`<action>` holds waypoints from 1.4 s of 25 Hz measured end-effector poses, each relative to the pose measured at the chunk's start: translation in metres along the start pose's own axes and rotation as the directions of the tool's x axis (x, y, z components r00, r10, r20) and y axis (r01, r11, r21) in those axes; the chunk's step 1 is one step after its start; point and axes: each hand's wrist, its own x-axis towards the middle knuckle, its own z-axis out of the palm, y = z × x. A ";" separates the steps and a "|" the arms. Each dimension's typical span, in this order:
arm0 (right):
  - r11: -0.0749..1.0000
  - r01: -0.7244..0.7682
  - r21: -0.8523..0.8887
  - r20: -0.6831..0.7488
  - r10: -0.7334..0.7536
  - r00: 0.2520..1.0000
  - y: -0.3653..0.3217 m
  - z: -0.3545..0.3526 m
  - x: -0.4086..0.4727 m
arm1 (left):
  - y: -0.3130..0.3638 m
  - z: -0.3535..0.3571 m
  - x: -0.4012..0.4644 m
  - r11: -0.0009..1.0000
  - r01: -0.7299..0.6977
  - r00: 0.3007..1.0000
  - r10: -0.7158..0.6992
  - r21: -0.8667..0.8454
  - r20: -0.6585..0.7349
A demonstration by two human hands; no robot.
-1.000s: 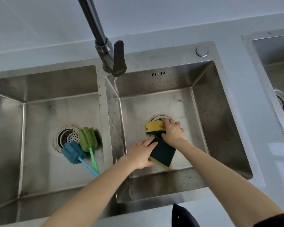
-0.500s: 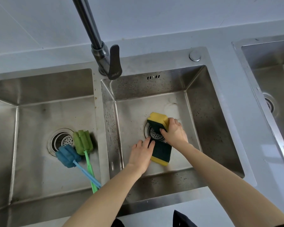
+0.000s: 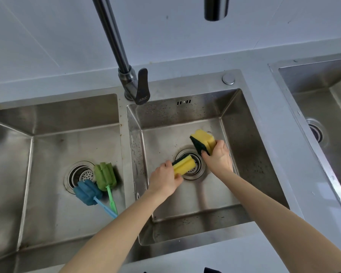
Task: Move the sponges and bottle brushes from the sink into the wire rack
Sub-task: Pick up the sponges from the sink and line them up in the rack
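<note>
Both hands are inside the middle sink basin [image 3: 244, 134]. My left hand [image 3: 163, 179] grips a yellow sponge with a dark green scouring side [image 3: 183, 164], held over the drain. My right hand [image 3: 218, 157] grips a second yellow and green sponge [image 3: 203, 141], lifted up and to the right of the drain. In the left basin [image 3: 12, 154] lie two bottle brushes beside its drain: a green foam one [image 3: 105, 176] and a blue foam one [image 3: 88, 192], their thin handles pointing toward the front. No wire rack is in view.
A tall dark faucet [image 3: 133, 83] rises from the ledge between the left and middle basins, and its spout end [image 3: 216, 8] hangs at the top. A third basin [image 3: 323, 115] sits at the right edge. Grey countertop surrounds the sinks.
Each hand has taken hold of one sponge and pulled them apart. The right hand rose up and right with its sponge; the left turned its sponge yellow side up over the drain.
</note>
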 end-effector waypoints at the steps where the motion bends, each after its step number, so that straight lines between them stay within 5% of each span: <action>1: 0.999 -0.013 0.038 -0.012 0.013 1.000 -0.001 -0.003 -0.001 | 0.004 -0.006 0.000 0.995 0.048 0.999 -0.049 -0.083 -0.005; 4: 0.993 -0.022 0.118 -0.008 0.023 1.000 -0.004 -0.011 -0.007 | 0.011 -0.024 0.001 0.937 0.148 0.988 -0.155 -0.317 0.002; 11: 0.911 -0.067 0.407 0.195 -0.015 0.981 -0.031 -0.023 -0.035 | 0.012 -0.056 -0.015 0.711 0.062 0.991 -0.128 -0.700 -0.042; 20: 0.645 -0.055 0.762 0.280 -0.253 0.926 -0.035 -0.029 -0.054 | -0.014 -0.089 -0.050 0.590 0.008 0.991 -0.112 -0.807 -0.072; 27: 0.651 0.017 0.759 0.233 -0.295 0.927 -0.054 -0.029 -0.078 | -0.033 -0.096 -0.071 0.538 0.006 0.983 -0.157 -0.843 -0.093; 35: 0.709 0.093 0.700 0.210 -0.328 0.921 -0.077 -0.023 -0.110 | -0.063 -0.106 -0.103 0.616 -0.177 0.972 -0.013 -0.768 -0.235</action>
